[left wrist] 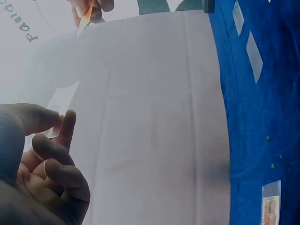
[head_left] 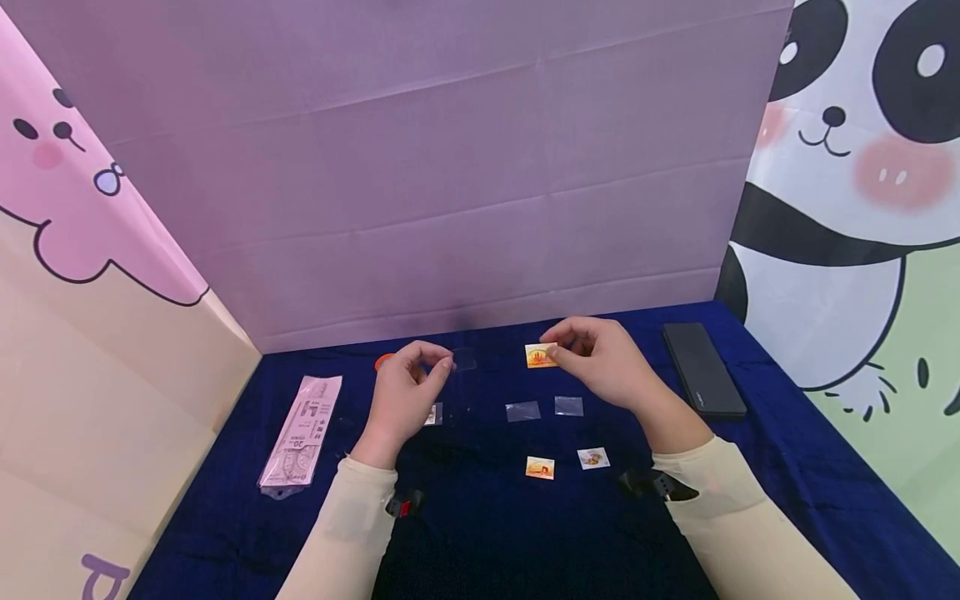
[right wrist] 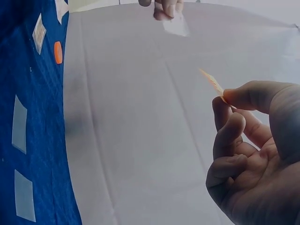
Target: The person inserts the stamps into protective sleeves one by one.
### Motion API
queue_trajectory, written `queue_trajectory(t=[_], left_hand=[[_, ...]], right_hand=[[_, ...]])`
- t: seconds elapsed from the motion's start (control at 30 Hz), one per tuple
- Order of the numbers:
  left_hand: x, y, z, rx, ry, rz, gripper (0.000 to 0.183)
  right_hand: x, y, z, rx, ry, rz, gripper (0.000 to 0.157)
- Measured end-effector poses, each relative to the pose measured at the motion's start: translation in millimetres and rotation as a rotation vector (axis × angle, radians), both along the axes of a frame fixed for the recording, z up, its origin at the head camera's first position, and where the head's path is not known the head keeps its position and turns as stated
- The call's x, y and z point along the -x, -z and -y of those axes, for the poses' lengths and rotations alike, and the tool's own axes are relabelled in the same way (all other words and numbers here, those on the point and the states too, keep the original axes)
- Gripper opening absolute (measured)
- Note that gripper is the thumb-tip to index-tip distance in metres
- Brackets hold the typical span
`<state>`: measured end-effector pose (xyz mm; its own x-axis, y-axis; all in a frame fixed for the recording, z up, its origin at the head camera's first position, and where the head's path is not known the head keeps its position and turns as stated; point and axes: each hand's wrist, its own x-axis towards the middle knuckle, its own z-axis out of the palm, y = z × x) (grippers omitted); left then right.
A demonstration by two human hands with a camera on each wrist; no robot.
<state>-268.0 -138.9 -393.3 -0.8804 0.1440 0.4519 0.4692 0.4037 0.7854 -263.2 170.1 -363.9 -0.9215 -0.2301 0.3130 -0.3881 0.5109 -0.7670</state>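
My left hand (head_left: 401,396) pinches a small clear plastic sleeve (left wrist: 63,99) between thumb and index finger, raised above the table. Off to its right, my right hand (head_left: 603,362) holds a yellow-orange stamp (head_left: 537,356) by one edge between thumb and fingertips. Sleeve and stamp are apart. Two flat clear sleeves (head_left: 522,411) lie on the blue cloth below, between the hands. Nearer to me are an orange stamp (head_left: 540,468) and a whitish stamp (head_left: 594,458). A stamp inside a clear sleeve (left wrist: 271,208) lies by the left hand, which partly hides it in the head view.
On the left lies a pink printed plastic packet (head_left: 300,429). An orange object (right wrist: 58,52) sits behind the left hand. At the right is a dark rectangular device (head_left: 703,369). A pale curtain (head_left: 480,208) closes off the back, with printed cloth walls on both sides.
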Motion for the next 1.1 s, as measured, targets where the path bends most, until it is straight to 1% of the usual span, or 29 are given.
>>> queue_trajectory(t=[0.1,0.23,0.33,0.5,0.7,0.9,1.1], left_hand=[[-4.0,-4.2,-2,-0.028,0.000,-0.029,0.014],[-8.8,-9.0,-4,-0.050,0.008,-0.039,0.019],[-12.1,-11.5,-6,-0.060,0.026,-0.046,0.023],[-16.3,-13.1,-12,-0.095,0.035,-0.079,0.018],[-20.1,-13.8,-19,-0.126,0.028,-0.080,0.012],[-22.9,-15.2,-22,-0.119,0.032,-0.077,0.010],[-23.6,-14.3,-21,-0.077,0.036,-0.099,0.010]], right_hand=[[-1.7,-1.2,1,0.010,-0.009,-0.006,0.017],[-3.6,-2.4,3,0.024,-0.018,-0.009,0.017],[-5.5,-3.9,4,0.034,-0.028,-0.012,0.018],[-9.1,-6.4,7,0.047,-0.041,-0.014,0.019],[-11.7,-7.6,10,0.054,-0.047,-0.016,0.017],[-12.0,-7.6,11,0.063,-0.052,-0.014,0.015],[-11.7,-7.0,11,0.074,-0.063,-0.018,0.015]])
